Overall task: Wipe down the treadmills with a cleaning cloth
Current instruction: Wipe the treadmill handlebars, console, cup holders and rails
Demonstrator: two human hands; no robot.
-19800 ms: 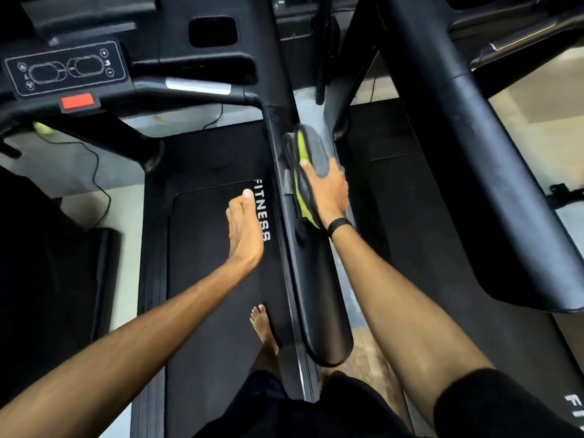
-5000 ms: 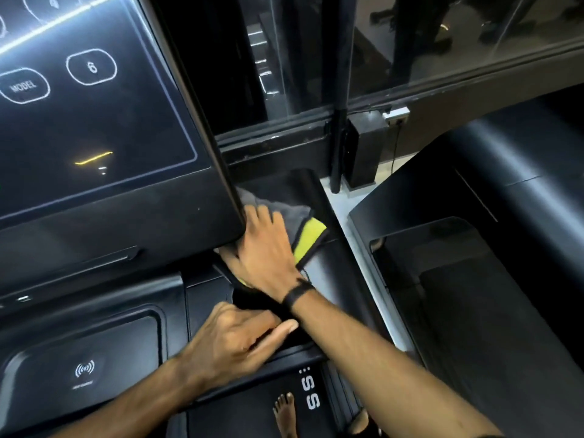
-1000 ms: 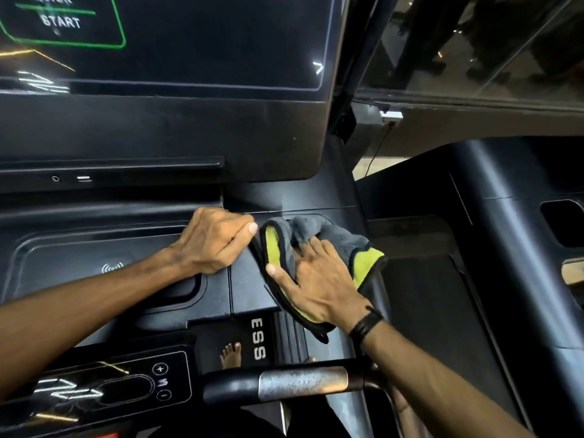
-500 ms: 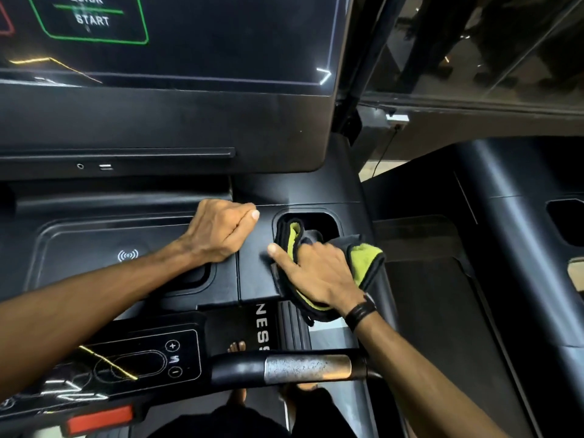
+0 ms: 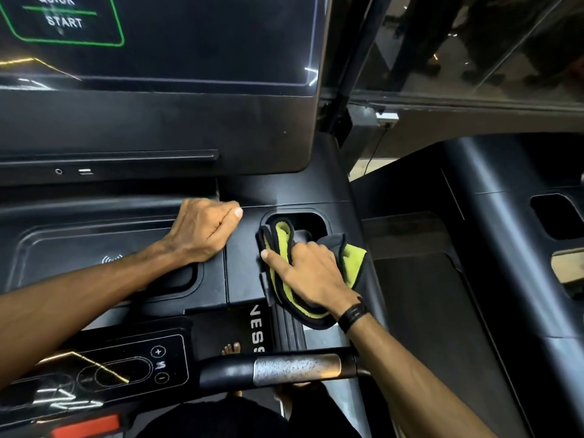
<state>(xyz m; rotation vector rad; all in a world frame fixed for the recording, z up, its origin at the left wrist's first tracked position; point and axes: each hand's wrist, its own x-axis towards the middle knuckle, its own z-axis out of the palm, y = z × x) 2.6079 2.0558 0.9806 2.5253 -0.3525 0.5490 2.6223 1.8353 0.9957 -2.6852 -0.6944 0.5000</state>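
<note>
I stand at a black treadmill console [image 5: 158, 131] with a dark touchscreen showing a green QUICK START box. A grey and yellow-green cleaning cloth [image 5: 281, 248] lies bunched at the near rim of the right-hand cup holder recess [image 5: 311, 221]. My right hand [image 5: 311, 273] lies on top of the cloth and presses it down, with the thumb spread left and the fingers bent into the fabric. My left hand [image 5: 205, 230] rests as a loose fist on the console tray beside the recess, holding nothing.
A metal-banded handlebar [image 5: 294, 368] crosses in front of me. A speed control panel [image 5: 132, 365] and a red stop tab [image 5: 87, 426] sit at lower left. A second black treadmill [image 5: 489, 216] stands to the right, with a glass wall [image 5: 474, 49] behind.
My right hand has drawn the cloth toward me, uncovering the cup holder recess; a second ago the cloth lay over it. My left hand has stayed fisted on the tray.
</note>
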